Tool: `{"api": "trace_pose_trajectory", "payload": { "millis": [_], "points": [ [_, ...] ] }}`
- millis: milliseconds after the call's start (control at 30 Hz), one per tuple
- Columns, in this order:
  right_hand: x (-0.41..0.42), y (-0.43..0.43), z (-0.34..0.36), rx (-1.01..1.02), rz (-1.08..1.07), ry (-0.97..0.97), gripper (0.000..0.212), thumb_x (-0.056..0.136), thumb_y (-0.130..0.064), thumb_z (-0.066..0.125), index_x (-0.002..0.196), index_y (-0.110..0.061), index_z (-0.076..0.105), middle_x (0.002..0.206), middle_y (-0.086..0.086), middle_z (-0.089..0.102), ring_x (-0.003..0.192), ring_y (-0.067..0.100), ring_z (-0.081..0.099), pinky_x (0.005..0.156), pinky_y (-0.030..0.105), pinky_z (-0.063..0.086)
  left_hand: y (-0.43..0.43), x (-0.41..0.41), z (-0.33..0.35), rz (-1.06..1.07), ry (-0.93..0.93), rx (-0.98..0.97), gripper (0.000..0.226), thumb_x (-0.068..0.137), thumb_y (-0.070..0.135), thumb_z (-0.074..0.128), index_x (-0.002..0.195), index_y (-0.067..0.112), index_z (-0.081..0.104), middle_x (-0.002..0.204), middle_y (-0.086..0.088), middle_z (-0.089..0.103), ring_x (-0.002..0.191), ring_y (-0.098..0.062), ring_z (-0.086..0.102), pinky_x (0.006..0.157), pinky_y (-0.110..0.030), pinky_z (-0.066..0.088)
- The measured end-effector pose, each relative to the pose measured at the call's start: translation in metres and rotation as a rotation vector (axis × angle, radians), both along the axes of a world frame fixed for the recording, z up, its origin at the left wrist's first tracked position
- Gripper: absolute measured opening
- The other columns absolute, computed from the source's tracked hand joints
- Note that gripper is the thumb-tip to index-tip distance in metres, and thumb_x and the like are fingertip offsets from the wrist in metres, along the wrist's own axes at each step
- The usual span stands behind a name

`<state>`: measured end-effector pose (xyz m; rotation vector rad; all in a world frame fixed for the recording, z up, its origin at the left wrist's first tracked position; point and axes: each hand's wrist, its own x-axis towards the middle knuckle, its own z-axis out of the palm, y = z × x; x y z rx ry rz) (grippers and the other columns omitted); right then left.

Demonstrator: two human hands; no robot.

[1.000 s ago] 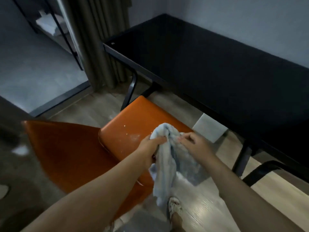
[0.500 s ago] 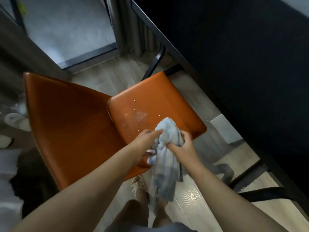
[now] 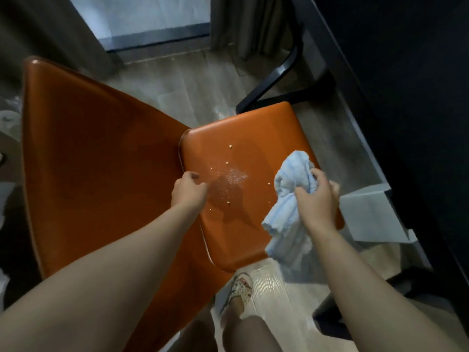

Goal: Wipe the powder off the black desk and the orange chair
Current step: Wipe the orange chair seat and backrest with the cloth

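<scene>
The chair wiping is barely getting under way: one powder patch (image 3: 229, 177) and five small crumbs (image 3: 231, 146) are lying mid-frame on the one orange chair (image 3: 253, 133). The right hand (image 3: 318, 196) is clutching the one blue cloth (image 3: 289, 189) at the seat's right edge, while the left hand (image 3: 187, 190) is curling its fingers on nothing. The black desk (image 3: 406, 72), upper right, is showing too dark to judge.

One orange chair (image 3: 241, 138), one black desk (image 3: 406, 72), one blue cloth (image 3: 291, 174), two hands (image 3: 189, 190) (image 3: 317, 201), perhaps five crumbs (image 3: 231, 146).

No readable text, labels, numbers anywhere.
</scene>
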<state>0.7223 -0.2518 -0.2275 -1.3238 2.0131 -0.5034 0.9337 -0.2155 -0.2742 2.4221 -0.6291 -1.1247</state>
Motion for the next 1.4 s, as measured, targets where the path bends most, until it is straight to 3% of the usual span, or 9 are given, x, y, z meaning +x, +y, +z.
{"api": "trace_pose_trajectory", "payload": {
  "millis": [200,533,700,800,900,1033,1167,1233,1400],
  "points": [
    [0.055,-0.082,-0.021,-0.112,0.264,0.204,0.054,0.086,-0.015,0.052,0.136,-0.032,0.045,0.149,0.001,0.025,0.129,0.027,0.029,0.089,0.029,0.031,-0.042,0.024,-0.034,-0.071,-0.043,-0.006,0.046,0.094,0.017,0.048,0.139,0.023,0.04,0.143,-0.004,0.039,0.112,-0.026,0.056,0.087,-0.041,0.055],
    [0.206,-0.19,-0.134,-0.122,0.954,0.551,0.049,0.085,-0.031,0.05,0.133,-0.038,0.044,0.14,0.001,0.041,0.123,0.033,0.033,0.099,0.044,0.03,-0.096,0.066,-0.11,0.113,-0.017,0.011,0.058,0.09,0.009,0.043,0.146,0.02,0.032,0.15,-0.002,0.033,0.135,-0.023,0.037,0.11,-0.038,0.033],
    [0.239,-0.173,-0.19,0.044,1.248,0.558,0.062,0.086,-0.046,0.051,0.142,-0.048,0.023,0.158,-0.005,0.004,0.14,0.039,0.005,0.105,0.068,0.011,-0.112,0.068,-0.141,0.189,-0.023,0.014,0.063,0.085,0.004,0.041,0.145,0.017,0.033,0.149,-0.006,0.036,0.137,-0.025,0.034,0.114,-0.038,0.028],
    [0.213,-0.193,-0.197,-0.048,1.331,0.602,0.061,0.088,-0.043,0.052,0.142,-0.049,0.023,0.158,-0.007,0.002,0.139,0.037,0.013,0.104,0.058,0.021,-0.117,0.062,-0.148,0.181,-0.093,0.051,0.063,0.085,0.008,0.043,0.146,0.018,0.031,0.15,-0.006,0.034,0.137,-0.026,0.032,0.115,-0.038,0.025],
    [0.166,-0.229,-0.199,-0.042,1.158,0.632,0.056,0.088,-0.039,0.051,0.139,-0.047,0.032,0.158,-0.009,0.009,0.135,0.033,0.021,0.102,0.05,0.025,-0.119,0.054,-0.145,0.128,-0.147,0.118,0.06,0.089,0.013,0.043,0.147,0.019,0.029,0.151,-0.003,0.03,0.137,-0.027,0.029,0.113,-0.039,0.024],
    [0.086,-0.279,-0.19,0.047,0.65,0.666,0.047,0.089,-0.033,0.049,0.135,-0.041,0.04,0.156,-0.007,0.014,0.131,0.035,0.025,0.105,0.056,0.024,-0.118,0.053,-0.141,0.002,-0.188,0.195,0.058,0.092,0.017,0.04,0.149,0.018,0.024,0.153,-0.005,0.024,0.137,-0.028,0.026,0.111,-0.041,0.027],
    [0.09,-0.288,-0.19,0.071,0.336,0.642,0.04,0.089,-0.031,0.044,0.129,-0.035,0.047,0.151,0.0,0.021,0.124,0.039,0.029,0.102,0.057,0.025,-0.12,0.051,-0.139,-0.039,-0.209,0.241,0.058,0.095,0.02,0.039,0.15,0.018,0.02,0.154,-0.006,0.017,0.138,-0.028,0.022,0.111,-0.04,0.028],
    [0.127,-0.266,-0.194,0.041,0.47,0.642,0.039,0.087,-0.034,0.048,0.126,-0.039,0.049,0.152,-0.004,0.023,0.124,0.036,0.03,0.1,0.051,0.027,-0.12,0.049,-0.138,-0.056,-0.218,0.253,0.059,0.096,0.021,0.039,0.15,0.018,0.018,0.155,-0.005,0.015,0.137,-0.029,0.022,0.109,-0.041,0.03],
    [0.204,-0.189,-0.196,-0.113,1.261,0.461,0.049,0.084,-0.045,0.052,0.133,-0.04,0.045,0.152,-0.006,0.026,0.125,0.031,0.031,0.095,0.043,0.027,-0.117,0.044,-0.144,-0.06,-0.261,0.246,0.063,0.092,0.016,0.046,0.15,0.016,0.02,0.155,-0.007,0.016,0.135,-0.033,0.023,0.11,-0.041,0.025]
  ]
}}
